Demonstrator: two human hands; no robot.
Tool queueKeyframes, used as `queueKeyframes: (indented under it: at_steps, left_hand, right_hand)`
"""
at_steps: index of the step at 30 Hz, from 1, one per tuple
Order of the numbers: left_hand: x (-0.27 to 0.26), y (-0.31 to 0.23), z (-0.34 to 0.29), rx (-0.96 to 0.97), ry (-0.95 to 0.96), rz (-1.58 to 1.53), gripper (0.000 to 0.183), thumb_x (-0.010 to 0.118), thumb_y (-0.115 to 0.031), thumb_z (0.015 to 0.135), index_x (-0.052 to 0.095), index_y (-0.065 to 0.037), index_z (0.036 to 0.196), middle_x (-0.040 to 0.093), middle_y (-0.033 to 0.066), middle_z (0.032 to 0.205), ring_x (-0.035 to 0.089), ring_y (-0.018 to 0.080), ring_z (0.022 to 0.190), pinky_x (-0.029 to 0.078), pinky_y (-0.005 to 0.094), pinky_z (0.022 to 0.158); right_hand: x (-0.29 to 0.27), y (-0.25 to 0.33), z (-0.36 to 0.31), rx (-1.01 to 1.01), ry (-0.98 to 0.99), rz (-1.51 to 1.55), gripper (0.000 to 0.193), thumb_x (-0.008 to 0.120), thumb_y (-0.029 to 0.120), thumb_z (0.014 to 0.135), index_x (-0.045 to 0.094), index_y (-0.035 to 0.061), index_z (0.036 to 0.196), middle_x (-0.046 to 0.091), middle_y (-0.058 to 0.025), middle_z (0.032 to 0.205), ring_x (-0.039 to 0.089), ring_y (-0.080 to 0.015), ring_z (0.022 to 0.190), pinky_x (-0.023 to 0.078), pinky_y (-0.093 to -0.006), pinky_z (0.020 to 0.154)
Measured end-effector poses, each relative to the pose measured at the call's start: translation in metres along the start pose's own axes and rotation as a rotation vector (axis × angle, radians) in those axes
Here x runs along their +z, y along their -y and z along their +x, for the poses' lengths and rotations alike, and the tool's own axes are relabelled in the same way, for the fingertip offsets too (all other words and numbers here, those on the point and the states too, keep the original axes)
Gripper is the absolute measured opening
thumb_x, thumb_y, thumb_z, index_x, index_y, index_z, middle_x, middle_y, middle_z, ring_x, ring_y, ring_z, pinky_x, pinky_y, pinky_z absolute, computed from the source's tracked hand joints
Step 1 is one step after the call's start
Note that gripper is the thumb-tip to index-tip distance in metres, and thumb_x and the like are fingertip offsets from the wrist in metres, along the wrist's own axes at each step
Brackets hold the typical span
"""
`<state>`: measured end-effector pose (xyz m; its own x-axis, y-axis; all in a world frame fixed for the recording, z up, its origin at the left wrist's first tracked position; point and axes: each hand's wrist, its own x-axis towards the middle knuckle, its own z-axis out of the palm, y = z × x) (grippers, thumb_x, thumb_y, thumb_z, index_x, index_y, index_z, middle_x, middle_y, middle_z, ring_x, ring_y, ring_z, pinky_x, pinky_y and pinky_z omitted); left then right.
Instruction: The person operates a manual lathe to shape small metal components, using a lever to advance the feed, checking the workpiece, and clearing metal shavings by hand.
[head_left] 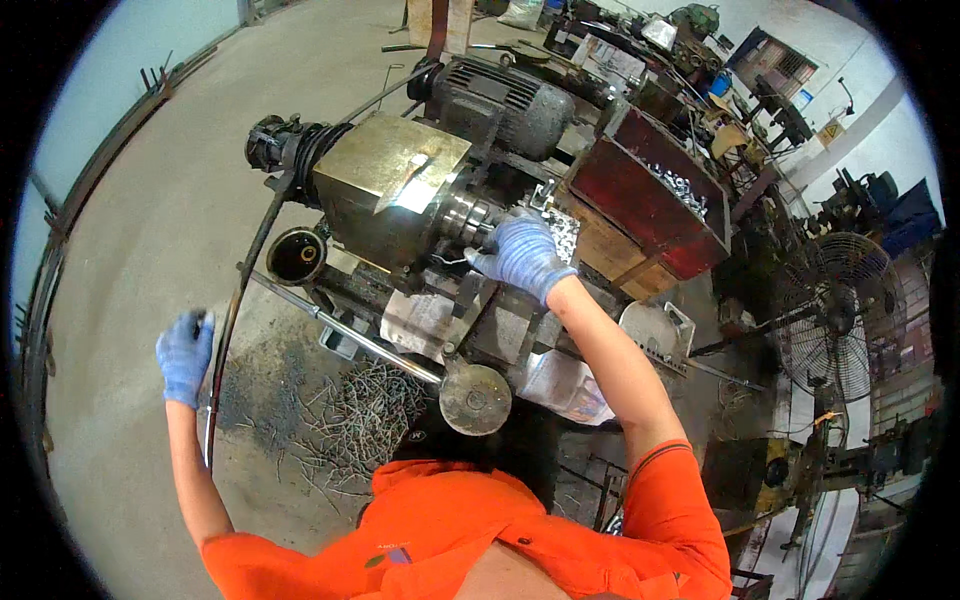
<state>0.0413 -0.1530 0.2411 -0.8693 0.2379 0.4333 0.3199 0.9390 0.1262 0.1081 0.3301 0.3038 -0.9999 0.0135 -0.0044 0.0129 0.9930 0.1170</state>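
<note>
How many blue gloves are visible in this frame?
2: one on the left hand, near the long bar; one on the right hand, beside the metal spindle.

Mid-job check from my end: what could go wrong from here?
The gloved right hand is close to the shiny chuck; if that spins, the hand could get caught. The left hand is beside the long dark bar and might be knocked if the bar swings. Metal scraps litter the floor, a possible slip hazard.
</note>
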Motion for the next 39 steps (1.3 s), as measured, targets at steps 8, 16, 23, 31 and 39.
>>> queueKeyframes:
  at_steps: [8,16,23,31,39]
  left_hand:
    - [0.038,-0.002,-0.04,-0.418,0.406,-0.601,0.034,0.06,-0.033,0.087,0.063,-0.001,0.096,0.058,0.0086,0.061,0.054,0.0146,0.052,0.044,0.0307,0.051]
    - [0.034,0.009,-0.059,-0.159,0.213,-0.076,0.041,0.059,-0.041,0.082,0.062,-0.009,0.106,0.065,0.0176,0.082,0.061,0.0381,0.076,0.047,0.0458,0.069]
    - [0.003,0.001,-0.09,-0.298,0.336,0.068,0.032,0.06,-0.038,0.081,0.06,-0.008,0.09,0.063,0.0163,0.076,0.061,0.0355,0.073,0.047,0.0465,0.067]
    - [0.045,0.145,-0.012,0.036,0.165,0.56,0.011,0.057,-0.014,0.077,0.057,-0.009,0.087,0.061,0.0131,0.073,0.06,0.031,0.066,0.047,0.0411,0.06]
    - [0.055,0.145,0.028,-0.196,0.19,0.553,0.015,0.054,-0.015,0.082,0.059,-0.008,0.094,0.065,0.0126,0.081,0.064,0.0291,0.071,0.049,0.0413,0.063]
  right_hand:
    - [0.018,-0.009,0.015,0.032,0.028,0.259,0.038,0.062,0.047,0.076,0.072,0.0114,0.086,0.064,-0.0184,0.083,0.059,-0.0341,0.086,0.046,-0.0402,0.081]
    - [0.002,-0.002,0.018,0.01,0.084,0.281,0.052,0.061,0.053,0.072,0.068,0.0015,0.079,0.063,-0.0213,0.078,0.062,-0.0345,0.079,0.048,-0.0404,0.077]
    - [-0.004,0.001,0.028,-0.018,0.085,0.15,0.056,0.066,0.053,0.069,0.067,-0.0013,0.079,0.064,-0.0227,0.075,0.063,-0.0362,0.074,0.05,-0.041,0.072]
    - [0.017,0.0,0.032,-0.043,0.027,0.136,0.048,0.061,0.051,0.074,0.067,0.0032,0.07,0.062,-0.0204,0.072,0.06,-0.0349,0.074,0.048,-0.0404,0.072]
    - [0.006,0.0,0.026,0.043,0.006,0.191,0.054,0.058,0.054,0.076,0.067,0.0015,0.069,0.061,-0.019,0.065,0.061,-0.0336,0.068,0.048,-0.0408,0.068]
